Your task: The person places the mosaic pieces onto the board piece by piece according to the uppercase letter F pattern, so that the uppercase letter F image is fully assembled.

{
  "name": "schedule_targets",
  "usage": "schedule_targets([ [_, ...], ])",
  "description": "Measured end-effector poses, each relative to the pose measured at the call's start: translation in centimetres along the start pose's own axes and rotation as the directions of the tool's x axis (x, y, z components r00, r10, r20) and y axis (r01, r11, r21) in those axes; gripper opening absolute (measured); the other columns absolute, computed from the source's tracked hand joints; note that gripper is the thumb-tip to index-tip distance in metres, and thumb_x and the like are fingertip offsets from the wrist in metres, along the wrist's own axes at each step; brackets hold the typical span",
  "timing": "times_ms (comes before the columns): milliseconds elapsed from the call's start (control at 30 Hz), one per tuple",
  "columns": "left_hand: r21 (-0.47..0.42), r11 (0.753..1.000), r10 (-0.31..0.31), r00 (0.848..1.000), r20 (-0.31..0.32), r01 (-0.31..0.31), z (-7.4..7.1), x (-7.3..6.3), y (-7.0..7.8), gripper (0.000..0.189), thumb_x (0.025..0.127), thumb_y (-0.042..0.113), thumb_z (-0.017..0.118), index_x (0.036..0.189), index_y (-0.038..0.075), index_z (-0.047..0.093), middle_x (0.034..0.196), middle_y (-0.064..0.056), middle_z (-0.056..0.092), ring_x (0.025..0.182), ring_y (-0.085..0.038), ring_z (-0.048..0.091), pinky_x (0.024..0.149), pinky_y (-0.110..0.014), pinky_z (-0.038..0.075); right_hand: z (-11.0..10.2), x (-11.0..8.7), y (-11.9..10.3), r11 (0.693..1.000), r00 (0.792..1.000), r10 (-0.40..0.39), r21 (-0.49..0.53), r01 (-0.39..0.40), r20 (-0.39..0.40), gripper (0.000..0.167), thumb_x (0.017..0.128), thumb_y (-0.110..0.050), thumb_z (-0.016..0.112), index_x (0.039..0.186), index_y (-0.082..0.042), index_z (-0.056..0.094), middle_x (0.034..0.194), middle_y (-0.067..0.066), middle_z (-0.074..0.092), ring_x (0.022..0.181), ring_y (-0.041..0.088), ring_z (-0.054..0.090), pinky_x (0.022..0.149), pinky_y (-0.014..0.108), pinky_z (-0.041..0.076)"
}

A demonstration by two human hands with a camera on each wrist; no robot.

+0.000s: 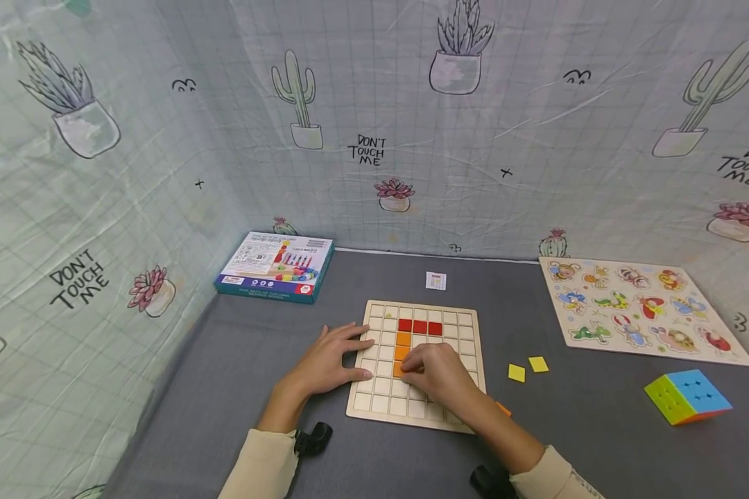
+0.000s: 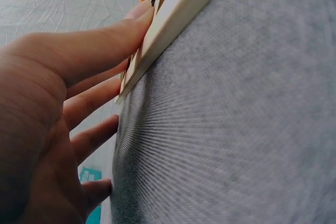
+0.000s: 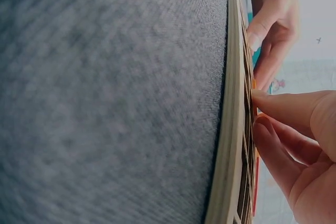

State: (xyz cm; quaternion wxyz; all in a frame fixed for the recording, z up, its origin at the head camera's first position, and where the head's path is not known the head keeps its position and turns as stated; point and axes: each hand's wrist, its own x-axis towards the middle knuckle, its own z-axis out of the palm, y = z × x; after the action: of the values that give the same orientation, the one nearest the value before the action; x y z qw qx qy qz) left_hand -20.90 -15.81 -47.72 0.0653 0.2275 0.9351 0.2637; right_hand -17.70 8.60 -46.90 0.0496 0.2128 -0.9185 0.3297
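A wooden grid board lies on the table, with a row of red square tiles and a column of orange square tiles below its left end. My left hand rests at the board's left edge, fingers spread, thumb and fingertips on the rim; the left wrist view shows the thumb on top. Over the board, my right hand has its thumb and fingers curled at the lowest orange tile, pinching it at its cell. The fingers cover part of that tile.
Two yellow tiles lie right of the board. Another orange piece shows partly behind the right forearm. A colored cube and an insect puzzle board are at right. A box and a small card sit farther back.
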Motion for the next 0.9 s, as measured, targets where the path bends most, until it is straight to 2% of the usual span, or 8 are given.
schedule_targets([
  [267,-0.002,1.000,0.005,1.000,-0.001,-0.005,0.2,0.1,-0.1,0.061,0.085,0.044,0.081,0.137,0.017,0.067,0.157,-0.006,0.052,0.153,-0.034,0.039,0.122,-0.075,0.015,-0.1,-0.1,-0.1,1.000,1.000,-0.007,-0.004,0.007,0.000,0.009,0.076,-0.005,0.087,0.084,-0.009,0.084,0.090,0.000,0.080,0.088,0.014,0.075,0.078,0.026,0.061],
  [433,0.006,1.000,0.012,1.000,-0.010,-0.012,0.2,0.1,-0.2,0.062,0.084,0.043,0.082,0.138,0.017,0.066,0.157,-0.006,0.052,0.152,-0.034,0.040,0.123,-0.074,0.015,-0.3,0.0,0.0,1.000,1.000,-0.014,-0.018,0.014,0.025,0.008,0.078,-0.006,0.086,0.085,-0.010,0.084,0.090,-0.001,0.079,0.087,0.013,0.073,0.079,0.027,0.061],
  [567,0.014,1.000,0.015,1.000,-0.016,-0.015,0.1,0.0,-0.2,0.061,0.084,0.043,0.082,0.138,0.017,0.066,0.157,-0.006,0.052,0.152,-0.034,0.040,0.123,-0.073,0.016,-0.7,0.3,0.2,0.999,0.997,-0.037,-0.010,0.038,0.075,0.009,0.079,-0.009,0.086,0.088,-0.010,0.084,0.093,-0.001,0.080,0.090,0.016,0.073,0.081,0.030,0.061],
  [767,0.015,1.000,0.010,1.000,-0.008,-0.010,0.1,-0.1,-0.3,0.062,0.085,0.043,0.081,0.138,0.016,0.066,0.157,-0.006,0.052,0.152,-0.034,0.039,0.123,-0.073,0.015,-2.2,0.1,1.1,0.996,0.981,-0.048,0.089,0.032,0.189,0.018,0.082,-0.012,0.084,0.100,-0.010,0.082,0.100,0.000,0.080,0.094,0.016,0.074,0.082,0.028,0.061],
  [900,0.013,1.000,0.017,1.000,-0.003,-0.017,0.1,0.0,-0.3,0.062,0.085,0.044,0.080,0.139,0.016,0.065,0.158,-0.006,0.051,0.152,-0.035,0.039,0.123,-0.074,0.015,-4.0,-0.7,2.0,0.994,0.978,-0.054,0.106,0.033,0.199,0.024,0.084,-0.016,0.083,0.107,-0.010,0.080,0.103,0.001,0.080,0.089,0.013,0.074,0.077,0.024,0.060],
])
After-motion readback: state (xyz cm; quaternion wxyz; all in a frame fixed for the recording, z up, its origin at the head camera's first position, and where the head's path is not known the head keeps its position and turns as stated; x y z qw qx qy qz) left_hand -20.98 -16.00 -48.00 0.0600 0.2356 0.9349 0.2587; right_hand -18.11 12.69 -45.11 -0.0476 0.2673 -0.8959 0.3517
